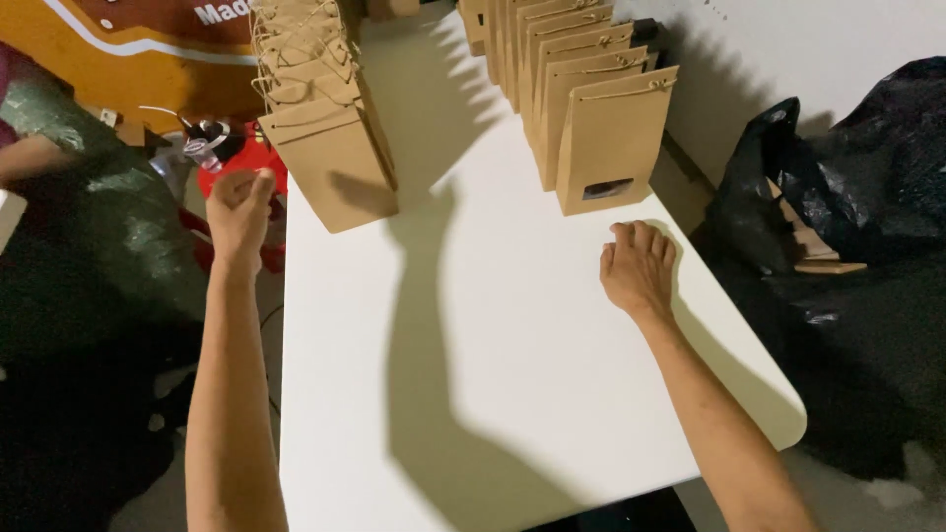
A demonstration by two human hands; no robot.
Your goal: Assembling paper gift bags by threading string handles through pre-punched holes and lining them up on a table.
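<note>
The nearest plain brown kraft paper bag of the left row (333, 163) stands upright near the left edge of the white rectangular table (512, 394), its flat face turned toward the camera and its twine handles folded at the top. Behind it more bags of the same kind stand packed one against another, running away toward the far end of the table. The left hand (239, 209) hangs just beside this bag, off the table's left edge, apart from the paper; its fingers are curled in loosely toward the palm and it holds nothing.

The right hand (638, 268) rests palm down on the tabletop near the right edge, fingers bent under at the knuckles, gripping nothing. Just beyond it stands the front bag of the right row (613, 138), upright, with a small dark window low on its face; the hand is near it but not touching.

Left of the table, below the left hand, lies a red object (229, 179) with a dark piece on top. Black plastic sacks (867, 187) are heaped to the right of the table.
</note>
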